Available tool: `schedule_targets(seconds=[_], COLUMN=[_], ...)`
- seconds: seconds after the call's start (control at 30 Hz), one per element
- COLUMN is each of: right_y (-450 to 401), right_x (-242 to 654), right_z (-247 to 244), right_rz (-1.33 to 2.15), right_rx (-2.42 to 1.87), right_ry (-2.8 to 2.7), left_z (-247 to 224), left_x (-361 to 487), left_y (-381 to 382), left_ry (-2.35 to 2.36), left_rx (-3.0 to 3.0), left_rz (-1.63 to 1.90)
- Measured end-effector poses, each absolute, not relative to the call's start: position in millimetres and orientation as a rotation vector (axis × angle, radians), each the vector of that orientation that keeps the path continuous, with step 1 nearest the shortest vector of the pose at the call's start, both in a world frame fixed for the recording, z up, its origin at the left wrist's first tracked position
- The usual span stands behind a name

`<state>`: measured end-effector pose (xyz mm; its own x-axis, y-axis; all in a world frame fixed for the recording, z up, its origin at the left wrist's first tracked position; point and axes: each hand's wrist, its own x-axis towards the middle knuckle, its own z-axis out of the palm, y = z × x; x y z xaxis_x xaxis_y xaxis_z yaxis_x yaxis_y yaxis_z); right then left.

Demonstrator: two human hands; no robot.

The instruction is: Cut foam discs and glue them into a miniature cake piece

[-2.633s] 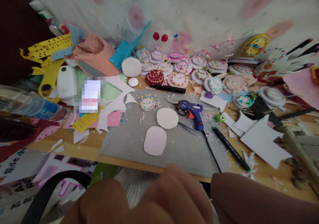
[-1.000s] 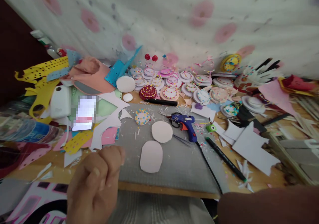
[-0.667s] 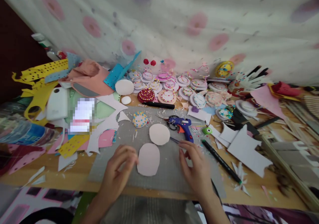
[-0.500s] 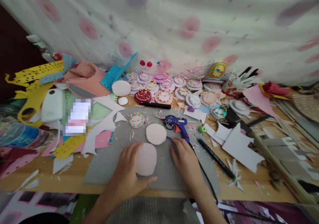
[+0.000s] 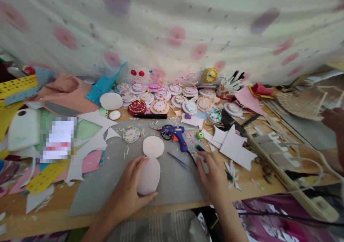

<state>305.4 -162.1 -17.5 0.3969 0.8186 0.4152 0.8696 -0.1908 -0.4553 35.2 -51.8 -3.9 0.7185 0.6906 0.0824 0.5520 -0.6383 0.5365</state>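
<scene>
My left hand grips the left edge of a pale round foam disc on the grey mat. A second pale disc lies just beyond, its lower edge meeting the first. My right hand hovers over the mat's right side, fingers apart and curved, near a dark green marker that it partly hides. Tweezers lie between the hands. Behind them rests a blue glue gun. A dotted round piece is at the mat's upper left.
Decorated round hats line the back. Foam scraps and a phone lie left. White offcuts and a power strip are at right. Another person's hand is near a woven fan at far right.
The view has turned right. My left hand has closed on the near disc's edge. My right hand has moved right toward the marker, uncovering the tweezers. Another person's hand now shows at far right.
</scene>
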Motion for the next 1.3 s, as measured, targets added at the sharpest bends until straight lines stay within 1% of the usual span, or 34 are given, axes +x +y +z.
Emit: schedule_targets(seconds=[0.1,0.27,0.37,0.5,0.63,0.77,0.97,1.1,1.2,1.3], right_y=[-171,-151,-111,-33,37,76,99,105,102,88], right_x=[331,341,335,327,311,288,263,256,255,259], right_z=[-18,0,24,48,55,49,37,33,42,64], right_rz=[-0.196,-0.068,-0.026,0.008,0.052,0.065,0.088,0.041,-0.038,-0.159], right_rx=[-2.111,-2.014,-1.927,-1.894,-1.874,-1.927,-2.041,-2.070,-2.054,-2.016], right_ry=[-1.410,-1.457,-1.573,-1.772,-2.003,-2.190,-2.362,-2.418,-2.427,-2.383], left_z=[-8,-12,-9,-5,-8,-13,-13,-10,-7,-6], left_x=[49,63,58,41,20,2,-6,-2,0,0], left_y=[-46,-31,-27,-29,-37,-46,-53,-52,-52,-51], left_ry=[0.898,0.884,0.918,0.980,1.047,1.070,1.067,1.050,1.034,1.005], left_rx=[2.467,2.510,2.507,2.492,2.488,2.436,2.313,2.282,2.284,2.280], left_rz=[0.349,0.357,0.368,0.399,0.379,0.292,0.093,0.069,0.063,0.059])
